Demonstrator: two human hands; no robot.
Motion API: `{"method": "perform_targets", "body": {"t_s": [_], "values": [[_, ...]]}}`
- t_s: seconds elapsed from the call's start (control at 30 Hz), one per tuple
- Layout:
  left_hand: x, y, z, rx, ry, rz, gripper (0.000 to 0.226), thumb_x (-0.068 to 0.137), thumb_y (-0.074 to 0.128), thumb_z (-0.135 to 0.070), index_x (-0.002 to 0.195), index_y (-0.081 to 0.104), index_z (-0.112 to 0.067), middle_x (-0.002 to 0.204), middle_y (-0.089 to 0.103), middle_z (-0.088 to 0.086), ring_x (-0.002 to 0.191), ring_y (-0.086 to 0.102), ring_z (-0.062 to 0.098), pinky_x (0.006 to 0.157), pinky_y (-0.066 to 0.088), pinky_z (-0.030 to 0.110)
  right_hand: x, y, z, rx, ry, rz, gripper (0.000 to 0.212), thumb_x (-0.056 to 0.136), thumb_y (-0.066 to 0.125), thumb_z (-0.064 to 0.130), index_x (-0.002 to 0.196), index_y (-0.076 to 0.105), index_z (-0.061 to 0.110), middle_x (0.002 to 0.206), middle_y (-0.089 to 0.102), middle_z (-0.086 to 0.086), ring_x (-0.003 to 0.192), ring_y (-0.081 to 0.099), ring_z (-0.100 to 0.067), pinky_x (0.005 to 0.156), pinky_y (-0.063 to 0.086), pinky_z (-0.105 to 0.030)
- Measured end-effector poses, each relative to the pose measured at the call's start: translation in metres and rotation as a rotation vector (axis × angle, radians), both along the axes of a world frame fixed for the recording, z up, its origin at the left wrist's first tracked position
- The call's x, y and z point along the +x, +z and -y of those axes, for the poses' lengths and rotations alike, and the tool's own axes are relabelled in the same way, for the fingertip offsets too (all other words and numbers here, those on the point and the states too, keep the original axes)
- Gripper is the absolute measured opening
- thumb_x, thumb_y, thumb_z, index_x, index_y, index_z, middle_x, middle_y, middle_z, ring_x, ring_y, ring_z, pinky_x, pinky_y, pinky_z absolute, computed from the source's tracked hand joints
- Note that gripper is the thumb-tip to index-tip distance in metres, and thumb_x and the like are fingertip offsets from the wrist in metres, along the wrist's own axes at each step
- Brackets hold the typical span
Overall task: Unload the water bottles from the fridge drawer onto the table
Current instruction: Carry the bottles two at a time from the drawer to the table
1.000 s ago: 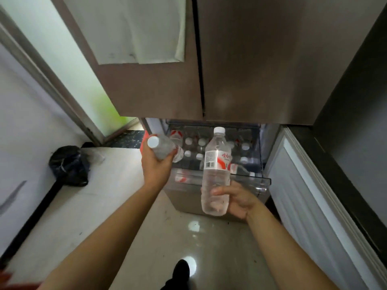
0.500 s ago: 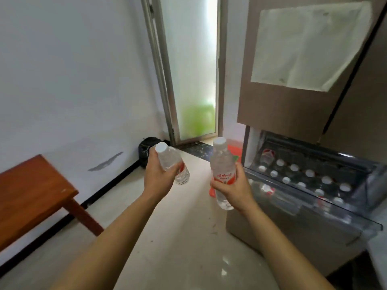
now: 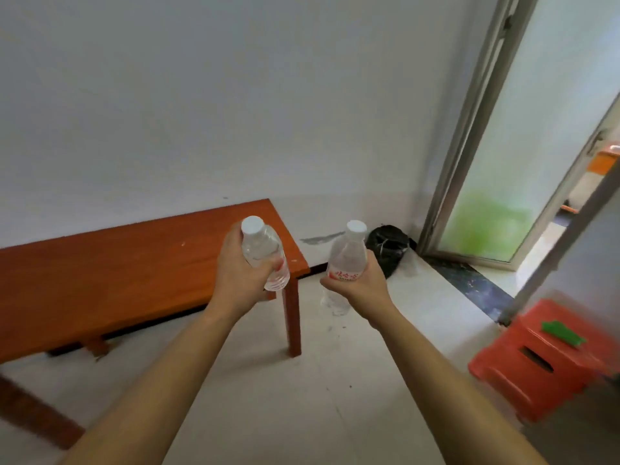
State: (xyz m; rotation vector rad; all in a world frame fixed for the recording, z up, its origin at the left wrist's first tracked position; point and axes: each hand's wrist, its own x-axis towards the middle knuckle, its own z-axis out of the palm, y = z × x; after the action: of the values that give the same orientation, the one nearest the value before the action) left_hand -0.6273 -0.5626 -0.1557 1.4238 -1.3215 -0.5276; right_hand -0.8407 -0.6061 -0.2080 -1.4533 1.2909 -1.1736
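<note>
While past table [image 3: 117,273], bag [image 3: 385,243] beside door [image 3: 523,146].

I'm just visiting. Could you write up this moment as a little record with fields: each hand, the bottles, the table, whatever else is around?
left hand: grips the left bottle, tilted, cap on
right hand: grips the right bottle, nearly upright, cap on
wooden table: ahead, to the left, along the wall; neither bottle set down yet
floor items: black bag in the corner, red stool at right
</note>
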Motion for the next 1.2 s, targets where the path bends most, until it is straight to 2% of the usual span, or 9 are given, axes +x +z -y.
{"method": "perform_targets", "body": {"t_s": [0.1,0.2,0.3,0.47,0.6,0.73,0.87,1.07,1.2], "values": [[0.054,-0.012,0.014,0.006,0.113,0.011,0.069,0.075,0.083,-0.018,0.133,0.047,-0.026,0.124,0.056,-0.005,0.114,0.054,0.015,0.098,0.048,0.038,0.061,-0.012,0.041,0.023,0.067,0.048,0.078,0.061,0.096,0.026,0.123,0.049,0.024,0.111,0.065,0.002,0.102,0.066,-0.014,0.083,0.058,-0.032],[0.101,-0.022,0.041,0.032,0.193,0.030,0.068,0.076,0.084,-0.017,0.133,0.047,-0.026,0.123,0.057,-0.005,0.114,0.055,0.015,0.098,0.048,0.037,0.118,-0.025,0.087,0.025,0.137,0.084,0.079,0.060,0.096,0.027,0.124,0.049,0.026,0.112,0.064,0.001,0.106,0.065,-0.017,0.091,0.057,-0.042],[0.147,-0.028,0.082,0.060,0.242,0.068,0.068,0.076,0.084,-0.014,0.133,0.048,-0.025,0.122,0.058,-0.005,0.111,0.056,0.013,0.093,0.046,0.031,0.174,-0.034,0.143,0.004,0.276,0.037,0.081,0.063,0.094,0.026,0.128,0.046,0.026,0.113,0.061,0.004,0.108,0.062,-0.016,0.092,0.056,-0.040],[0.210,-0.024,0.165,0.097,0.268,0.090,0.064,0.075,0.084,-0.014,0.126,0.049,-0.030,0.117,0.060,-0.012,0.108,0.058,0.005,0.091,0.049,0.030,0.257,-0.036,0.235,0.023,0.469,0.042,0.084,0.071,0.090,0.025,0.137,0.039,0.027,0.119,0.055,0.008,0.111,0.056,-0.012,0.078,0.047,-0.019],[0.256,-0.017,0.222,0.111,0.287,0.081,0.061,0.076,0.084,-0.015,0.122,0.049,-0.034,0.113,0.061,-0.017,0.102,0.057,-0.010,0.083,0.048,0.020,0.316,-0.036,0.305,0.080,0.592,0.048,0.082,0.073,0.088,0.021,0.138,0.037,0.026,0.122,0.054,0.006,0.116,0.056,-0.015,0.092,0.050,-0.034],[0.303,-0.028,0.259,0.104,0.361,0.036,0.061,0.075,0.085,-0.015,0.122,0.051,-0.034,0.114,0.064,-0.013,0.107,0.062,0.004,0.088,0.052,0.030,0.374,-0.037,0.358,0.095,0.617,0.007,0.079,0.074,0.087,0.019,0.135,0.037,0.028,0.125,0.052,0.006,0.116,0.053,-0.015,0.093,0.049,-0.035],[0.358,-0.042,0.292,0.136,0.400,0.048,0.063,0.076,0.084,-0.014,0.127,0.051,-0.030,0.117,0.063,-0.012,0.107,0.060,0.003,0.088,0.051,0.028,0.426,-0.042,0.404,0.006,0.558,-0.137,0.085,0.061,0.091,0.041,0.133,0.046,0.030,0.128,0.050,0.004,0.117,0.052,-0.017,0.098,0.048,-0.039],[0.456,-0.076,0.361,0.194,0.382,0.047,0.067,0.075,0.085,-0.014,0.131,0.051,-0.025,0.120,0.061,-0.010,0.108,0.060,0.009,0.080,0.045,0.019,0.488,-0.057,0.464,-0.119,0.504,-0.456,0.094,0.057,0.091,0.054,0.138,0.048,0.034,0.131,0.039,0.001,0.119,0.039,-0.018,0.104,0.037,-0.036],[0.524,-0.103,0.420,0.205,0.338,0.083,0.066,0.072,0.086,-0.013,0.122,0.049,-0.034,0.126,0.054,-0.006,0.114,0.053,0.012,0.089,0.043,0.025,0.541,-0.077,0.507,-0.144,0.405,-0.675,0.095,0.057,0.084,0.067,0.140,0.045,0.040,0.131,0.046,0.002,0.122,0.037,-0.021,0.102,0.035,-0.039]]}}
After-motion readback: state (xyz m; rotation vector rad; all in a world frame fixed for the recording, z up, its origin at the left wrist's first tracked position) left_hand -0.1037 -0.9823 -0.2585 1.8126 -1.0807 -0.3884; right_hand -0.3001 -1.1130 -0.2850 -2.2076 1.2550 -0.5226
